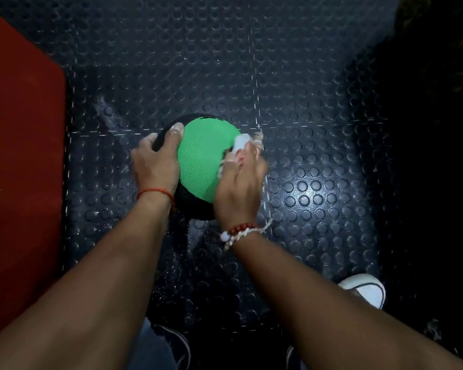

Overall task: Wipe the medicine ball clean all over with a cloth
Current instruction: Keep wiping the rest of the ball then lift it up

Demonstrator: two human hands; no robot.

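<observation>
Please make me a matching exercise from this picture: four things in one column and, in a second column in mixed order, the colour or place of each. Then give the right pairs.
Things
1. medicine ball
2. cloth
3. left hand
4. shoe

Colour or place
a. white, near the lower right edge
b. green and black
c. grips the ball on its left side
d. white, bunched in the right hand

Pairs: 1-b, 2-d, 3-c, 4-a
</observation>
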